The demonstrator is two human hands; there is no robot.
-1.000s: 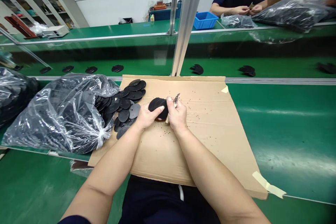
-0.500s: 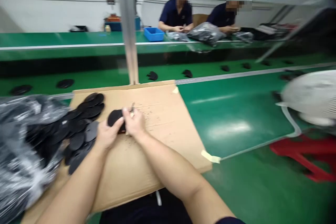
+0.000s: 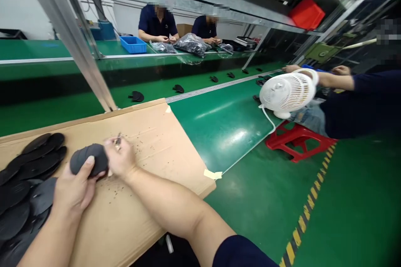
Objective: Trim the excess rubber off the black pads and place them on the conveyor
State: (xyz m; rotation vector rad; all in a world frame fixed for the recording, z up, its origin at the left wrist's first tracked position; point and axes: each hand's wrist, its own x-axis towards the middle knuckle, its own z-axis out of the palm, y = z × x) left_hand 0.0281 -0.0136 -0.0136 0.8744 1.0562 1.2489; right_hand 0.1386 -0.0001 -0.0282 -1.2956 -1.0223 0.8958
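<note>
My left hand [image 3: 75, 187] is closed around a rounded black plastic piece [image 3: 89, 158], with the thumb on its face; faint curved lines run across that face. At the piece's right edge is my right hand [image 3: 120, 156], its fingers closed on a small thin tool [image 3: 118, 139]. A dark tip and a pale part of the tool show between the fingers; its exact kind is hidden. Both hands are over a cardboard sheet [image 3: 147, 133] strewn with small dark scraps. Overlapping black discs [image 3: 34, 171] lie beside my left hand.
Half-round black parts [image 3: 137, 96] are spaced along the green belt behind the cardboard. A metal post [image 3: 72, 41] rises at its back edge. To the right stand a white fan [image 3: 286, 91] and a red stool [image 3: 297, 139]. Co-workers sit across the bench and at right.
My view has swung right, so the hands and cardboard appear further left and a co-worker at right has come into view. Both hands keep their hold, and the piece is tilted differently.
</note>
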